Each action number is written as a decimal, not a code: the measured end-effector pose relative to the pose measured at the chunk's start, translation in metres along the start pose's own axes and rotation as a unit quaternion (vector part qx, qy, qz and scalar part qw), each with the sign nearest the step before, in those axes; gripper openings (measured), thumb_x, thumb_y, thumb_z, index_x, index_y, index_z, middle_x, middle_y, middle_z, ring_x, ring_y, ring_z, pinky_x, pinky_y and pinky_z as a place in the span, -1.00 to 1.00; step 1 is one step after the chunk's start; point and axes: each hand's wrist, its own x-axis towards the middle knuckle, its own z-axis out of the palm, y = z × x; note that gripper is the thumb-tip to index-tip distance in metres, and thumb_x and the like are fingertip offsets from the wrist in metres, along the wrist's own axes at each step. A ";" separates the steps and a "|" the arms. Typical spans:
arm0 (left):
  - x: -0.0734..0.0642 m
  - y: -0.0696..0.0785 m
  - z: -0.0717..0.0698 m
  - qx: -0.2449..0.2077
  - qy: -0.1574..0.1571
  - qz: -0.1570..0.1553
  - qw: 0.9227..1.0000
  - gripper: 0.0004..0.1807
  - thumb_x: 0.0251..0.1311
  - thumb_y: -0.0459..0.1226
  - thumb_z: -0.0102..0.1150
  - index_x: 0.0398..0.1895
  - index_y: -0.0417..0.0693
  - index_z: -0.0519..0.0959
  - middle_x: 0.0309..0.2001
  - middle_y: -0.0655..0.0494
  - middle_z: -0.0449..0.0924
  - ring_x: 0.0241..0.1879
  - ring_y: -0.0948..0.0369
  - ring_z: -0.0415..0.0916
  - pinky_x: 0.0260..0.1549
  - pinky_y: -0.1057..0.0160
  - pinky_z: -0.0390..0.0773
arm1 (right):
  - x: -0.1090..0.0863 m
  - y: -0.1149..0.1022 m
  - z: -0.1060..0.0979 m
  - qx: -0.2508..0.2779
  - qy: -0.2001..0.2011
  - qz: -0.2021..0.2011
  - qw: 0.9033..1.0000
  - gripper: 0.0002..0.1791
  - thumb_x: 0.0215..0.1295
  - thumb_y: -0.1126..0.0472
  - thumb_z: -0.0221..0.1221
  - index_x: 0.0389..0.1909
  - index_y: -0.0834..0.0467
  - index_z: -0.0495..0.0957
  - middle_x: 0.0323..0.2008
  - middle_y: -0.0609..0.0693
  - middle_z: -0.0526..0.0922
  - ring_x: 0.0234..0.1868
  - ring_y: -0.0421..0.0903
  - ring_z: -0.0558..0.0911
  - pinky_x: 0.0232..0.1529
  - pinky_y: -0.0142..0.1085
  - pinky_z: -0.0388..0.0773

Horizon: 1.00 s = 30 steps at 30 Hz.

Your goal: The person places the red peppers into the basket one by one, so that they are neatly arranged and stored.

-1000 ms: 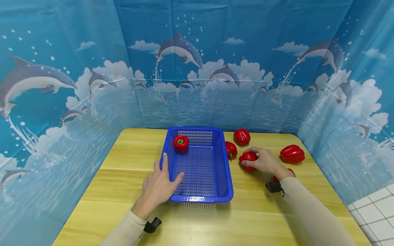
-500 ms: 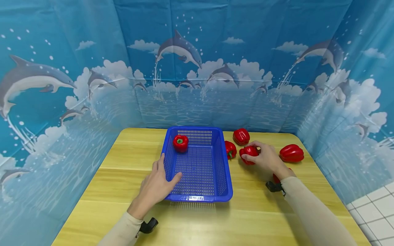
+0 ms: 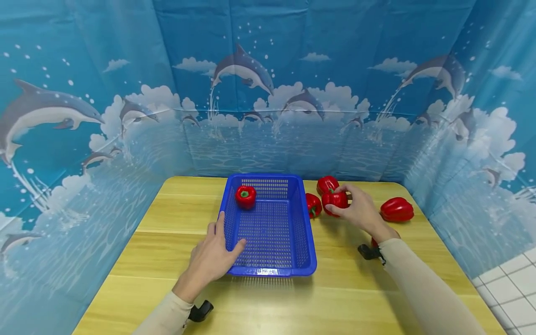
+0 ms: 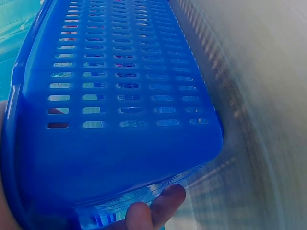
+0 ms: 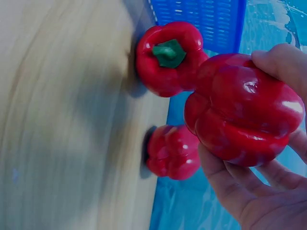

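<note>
A glossy red bell pepper (image 3: 335,203), green-stemmed, held raised to the right of an upright blue perforated plastic basket (image 3: 289,271)

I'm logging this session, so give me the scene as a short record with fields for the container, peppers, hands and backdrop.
container: blue perforated basket on a wooden table
in basket: one red bell pepper, in the far left corner
left hand: rests at the basket's left rim
right hand: holds a second red bell pepper, apparently raised
loose peppers: four red; basket-side pepper, back-edge pepper, far-right pepper, and sleeve-side pepper, partly hidden by the right wrist
backdrop: blue dolphin-print curtain
</note>
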 end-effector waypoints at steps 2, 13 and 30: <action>0.001 0.000 0.000 0.002 -0.003 -0.001 1.000 0.25 0.58 0.31 0.29 0.97 -0.13 -0.10 0.73 -0.43 0.32 -0.13 -0.23 0.74 -0.25 -0.22 0.85 | 0.002 -0.004 0.000 0.003 0.004 -0.007 1.000 -0.33 0.52 -0.09 0.57 0.39 0.17 0.54 0.41 0.32 0.70 0.35 0.42 0.78 0.14 0.18 0.91; 0.002 0.001 0.000 0.009 0.001 -0.001 1.000 0.23 0.58 0.31 0.27 0.97 -0.13 -0.09 0.72 -0.45 0.32 -0.16 -0.23 0.77 -0.31 -0.16 0.85 | 0.013 -0.019 0.004 -0.019 0.015 -0.043 0.999 -0.11 0.52 -0.02 0.56 0.71 0.18 0.42 0.53 0.33 0.59 0.35 0.43 0.73 0.23 0.30 0.86; 0.001 0.000 0.001 0.011 0.000 -0.002 1.000 0.23 0.59 0.32 0.24 0.98 -0.10 -0.11 0.77 -0.43 0.28 -0.25 -0.19 0.76 -0.42 -0.07 0.77 | 0.034 -0.055 0.014 -0.029 0.015 -0.101 0.994 -0.33 0.53 0.00 0.56 0.50 0.20 0.64 0.49 0.25 0.57 0.31 0.30 0.73 0.19 0.20 0.88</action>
